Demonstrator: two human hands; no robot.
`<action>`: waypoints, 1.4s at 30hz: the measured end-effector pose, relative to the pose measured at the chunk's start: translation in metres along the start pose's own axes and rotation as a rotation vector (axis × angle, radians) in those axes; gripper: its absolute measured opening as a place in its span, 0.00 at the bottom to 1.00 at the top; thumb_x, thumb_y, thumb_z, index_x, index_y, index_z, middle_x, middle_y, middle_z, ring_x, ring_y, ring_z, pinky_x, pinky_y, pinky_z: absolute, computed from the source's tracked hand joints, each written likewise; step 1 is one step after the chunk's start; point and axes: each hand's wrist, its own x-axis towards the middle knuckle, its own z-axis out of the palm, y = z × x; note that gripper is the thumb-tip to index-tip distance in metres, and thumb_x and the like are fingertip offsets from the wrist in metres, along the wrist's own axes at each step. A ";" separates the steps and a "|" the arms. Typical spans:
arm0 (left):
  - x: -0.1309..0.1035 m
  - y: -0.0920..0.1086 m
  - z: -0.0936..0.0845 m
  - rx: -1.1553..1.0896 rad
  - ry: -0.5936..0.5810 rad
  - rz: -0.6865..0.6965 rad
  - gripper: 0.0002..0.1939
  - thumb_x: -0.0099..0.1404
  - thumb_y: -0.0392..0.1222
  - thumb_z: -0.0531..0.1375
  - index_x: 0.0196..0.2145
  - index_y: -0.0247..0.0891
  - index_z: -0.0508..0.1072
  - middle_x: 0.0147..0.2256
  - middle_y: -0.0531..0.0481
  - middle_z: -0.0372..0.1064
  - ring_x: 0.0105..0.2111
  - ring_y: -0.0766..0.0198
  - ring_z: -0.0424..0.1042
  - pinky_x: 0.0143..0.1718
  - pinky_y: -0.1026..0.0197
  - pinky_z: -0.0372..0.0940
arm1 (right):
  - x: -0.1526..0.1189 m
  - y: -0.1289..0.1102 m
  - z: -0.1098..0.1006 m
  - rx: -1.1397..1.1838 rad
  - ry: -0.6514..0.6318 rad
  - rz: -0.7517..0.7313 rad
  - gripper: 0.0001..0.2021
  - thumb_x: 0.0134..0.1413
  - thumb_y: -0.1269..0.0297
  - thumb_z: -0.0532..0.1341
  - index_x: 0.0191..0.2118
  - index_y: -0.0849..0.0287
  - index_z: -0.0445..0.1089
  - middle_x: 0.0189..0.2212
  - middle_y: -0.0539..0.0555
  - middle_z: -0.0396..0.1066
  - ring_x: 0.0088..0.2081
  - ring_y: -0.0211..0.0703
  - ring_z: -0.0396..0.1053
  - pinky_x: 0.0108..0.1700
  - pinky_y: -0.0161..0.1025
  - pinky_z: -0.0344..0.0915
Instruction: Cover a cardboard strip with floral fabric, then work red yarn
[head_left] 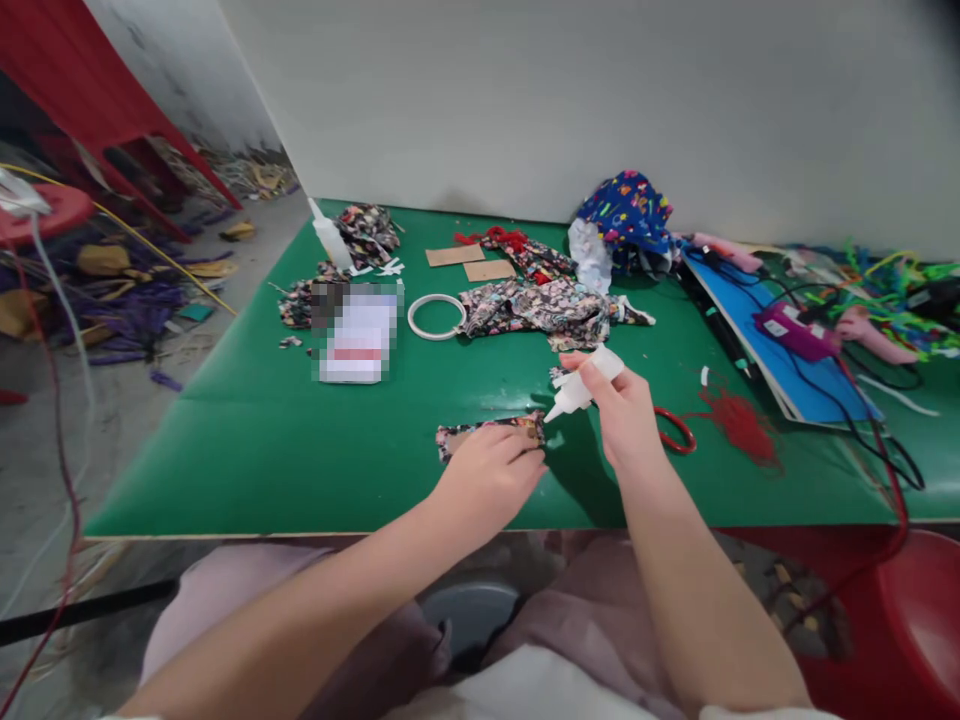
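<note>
A flat strip of floral cloth with a tan, card-like face (463,437) is lying on the smooth green table (225,450); the left hand (495,465) is bending its fingers over it, the thumb hidden. At the strip's right end, a white plastic bottle with a tapered nozzle (589,382) is tilting down, the right hand (626,405) pinching its body. Steady pinning and gentle squeezing should suit this. Behind the strip, a smooth white ring (435,336) is lying beside wrinkled floral cloth (525,306); to its right, fine red thread (744,425) is tangling.
</note>
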 end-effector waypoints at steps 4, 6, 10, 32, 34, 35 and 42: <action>0.005 -0.006 -0.009 -0.342 0.142 -0.374 0.07 0.63 0.42 0.55 0.33 0.36 0.70 0.35 0.46 0.74 0.38 0.61 0.72 0.39 0.57 0.67 | 0.000 -0.001 0.004 0.065 -0.081 0.010 0.14 0.48 0.51 0.61 0.33 0.56 0.75 0.37 0.54 0.76 0.41 0.45 0.71 0.41 0.40 0.64; 0.009 -0.007 -0.013 -0.587 0.134 -0.588 0.08 0.62 0.44 0.56 0.37 0.38 0.67 0.39 0.46 0.72 0.37 0.62 0.73 0.36 0.59 0.68 | -0.003 -0.002 0.007 0.065 -0.149 -0.016 0.14 0.50 0.52 0.59 0.34 0.55 0.75 0.39 0.53 0.75 0.45 0.45 0.70 0.46 0.41 0.63; 0.015 -0.004 -0.014 -1.024 0.070 -0.722 0.22 0.59 0.41 0.59 0.50 0.41 0.57 0.39 0.49 0.72 0.34 0.66 0.74 0.38 0.61 0.68 | -0.012 -0.003 0.014 -0.015 -0.295 -0.092 0.14 0.53 0.52 0.57 0.37 0.54 0.74 0.43 0.52 0.74 0.52 0.45 0.64 0.55 0.44 0.57; 0.020 -0.010 -0.016 -1.220 0.040 -0.898 0.26 0.60 0.43 0.59 0.54 0.38 0.57 0.32 0.48 0.75 0.32 0.66 0.73 0.36 0.63 0.65 | -0.008 -0.005 0.018 0.189 0.000 0.192 0.22 0.46 0.44 0.59 0.21 0.60 0.70 0.12 0.45 0.57 0.13 0.28 0.48 0.15 0.31 0.42; 0.021 -0.009 -0.016 -1.361 0.012 -0.969 0.29 0.57 0.40 0.62 0.54 0.39 0.57 0.33 0.48 0.75 0.33 0.65 0.74 0.37 0.63 0.66 | -0.008 -0.006 0.018 0.181 0.003 0.172 0.21 0.46 0.44 0.59 0.21 0.60 0.70 0.12 0.45 0.57 0.13 0.28 0.48 0.15 0.31 0.44; 0.022 -0.009 -0.016 -1.418 -0.004 -1.006 0.30 0.56 0.39 0.64 0.54 0.40 0.57 0.33 0.48 0.75 0.33 0.64 0.74 0.36 0.62 0.66 | -0.009 -0.007 0.018 0.173 0.001 0.162 0.21 0.46 0.44 0.59 0.22 0.60 0.70 0.13 0.45 0.57 0.13 0.28 0.48 0.15 0.31 0.44; 0.023 -0.007 -0.017 -1.494 -0.009 -1.130 0.34 0.50 0.35 0.67 0.53 0.39 0.59 0.25 0.52 0.74 0.26 0.68 0.73 0.33 0.64 0.66 | -0.014 -0.009 0.019 0.118 -0.011 0.100 0.21 0.47 0.44 0.57 0.23 0.59 0.70 0.13 0.45 0.57 0.14 0.29 0.50 0.16 0.32 0.46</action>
